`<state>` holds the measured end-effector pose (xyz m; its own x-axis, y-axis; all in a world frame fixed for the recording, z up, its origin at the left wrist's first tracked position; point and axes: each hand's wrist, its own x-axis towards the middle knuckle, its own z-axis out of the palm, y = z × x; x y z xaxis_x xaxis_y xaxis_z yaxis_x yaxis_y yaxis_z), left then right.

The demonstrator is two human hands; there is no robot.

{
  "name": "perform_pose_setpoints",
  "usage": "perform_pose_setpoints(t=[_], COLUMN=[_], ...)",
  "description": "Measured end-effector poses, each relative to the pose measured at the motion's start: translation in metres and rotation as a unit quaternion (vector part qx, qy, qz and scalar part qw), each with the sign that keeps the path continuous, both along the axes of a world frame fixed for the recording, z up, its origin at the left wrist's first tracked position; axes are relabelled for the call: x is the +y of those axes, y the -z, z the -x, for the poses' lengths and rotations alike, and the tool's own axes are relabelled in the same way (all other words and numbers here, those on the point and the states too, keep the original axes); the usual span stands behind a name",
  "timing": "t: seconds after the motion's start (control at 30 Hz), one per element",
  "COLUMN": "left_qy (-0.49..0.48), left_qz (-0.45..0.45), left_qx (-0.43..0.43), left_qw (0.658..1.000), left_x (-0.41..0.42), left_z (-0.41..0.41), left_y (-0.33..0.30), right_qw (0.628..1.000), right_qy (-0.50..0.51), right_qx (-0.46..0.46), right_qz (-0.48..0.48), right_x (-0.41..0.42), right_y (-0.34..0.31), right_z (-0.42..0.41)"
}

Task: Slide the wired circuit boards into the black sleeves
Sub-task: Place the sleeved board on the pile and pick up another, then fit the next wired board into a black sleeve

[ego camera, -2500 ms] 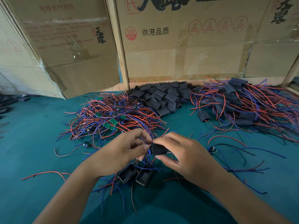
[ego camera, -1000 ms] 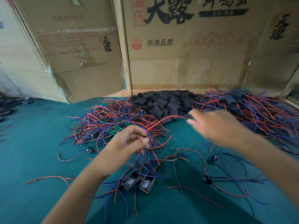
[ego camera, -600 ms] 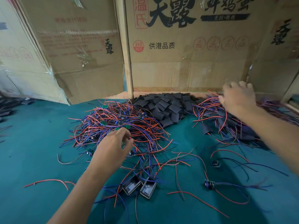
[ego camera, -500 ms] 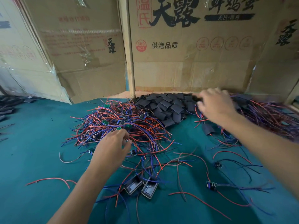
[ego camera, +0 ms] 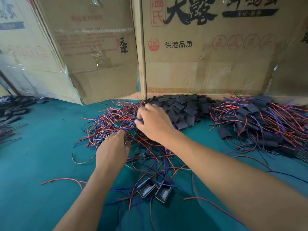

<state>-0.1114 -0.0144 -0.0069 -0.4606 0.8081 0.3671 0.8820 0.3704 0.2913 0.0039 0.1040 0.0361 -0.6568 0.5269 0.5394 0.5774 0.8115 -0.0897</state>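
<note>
Brown cardboard box [ego camera: 208, 52] printed "供港品质", "360 PCS". Both hands' fingers curl into the tangled red-and-blue wired green circuit boards [ego camera: 116, 124]: left hand [ego camera: 111, 152], right hand [ego camera: 155, 122]; grip unclear.

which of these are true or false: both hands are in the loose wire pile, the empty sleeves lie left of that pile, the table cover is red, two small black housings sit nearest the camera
1. Both hands are in the loose wire pile: true; left hand and right hand both reach into it.
2. The empty sleeves lie left of that pile: false; they lie to its right, against the cardboard box.
3. The table cover is red: false; it is teal.
4. Two small black housings sit nearest the camera: true.
</note>
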Motion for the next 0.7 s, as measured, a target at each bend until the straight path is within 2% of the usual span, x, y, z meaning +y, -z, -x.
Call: perform_pose_setpoints(t=[0.13,0.27,0.3,0.37,0.43,0.5,0.57,0.63,0.7], left_qy=[-0.009,-0.001,0.006,0.034,0.06,0.076,0.079,0.075,0.073], left_qz=[-0.015,-0.048,-0.069,-0.123,-0.168,-0.17,-0.152,-0.136,-0.122], left_qx=[0.003,-0.017,-0.046,-0.158,-0.286,-0.396,-0.46,-0.503,-0.527], left_qw=[1.0,0.999,0.997,0.979,0.941,0.899,0.872,0.85,0.838], left_x=[0.002,0.002,0.002,0.003,0.004,0.005,0.005,0.007,0.007], left_z=[0.002,-0.001,-0.001,-0.002,-0.004,-0.008,-0.012,-0.015,-0.015], left_y=[0.002,0.002,0.001,-0.002,-0.006,-0.008,-0.006,-0.003,-0.001], right_qw=[0.996,0.989,0.988,0.99,0.993,0.992,0.98,0.953,0.938], right_qy=[-0.024,-0.023,-0.024,-0.024,-0.027,-0.034,-0.039,-0.031,-0.017], right_qx=[-0.059,-0.03,-0.027,-0.005,0.039,0.061,0.053,0.041,0.028], right_qz=[0.058,0.146,0.151,0.137,0.105,0.108,0.187,0.3,0.346], right_x=[-0.004,-0.003,-0.003,-0.006,-0.011,-0.017,-0.021,-0.023,-0.021], right_y=[0.008,0.006,0.005,0.0,-0.005,-0.008,-0.006,-0.003,0.001], right_z=[0.019,0.02,0.018,0.011,0.004,-0.004,-0.009,-0.015,-0.019])
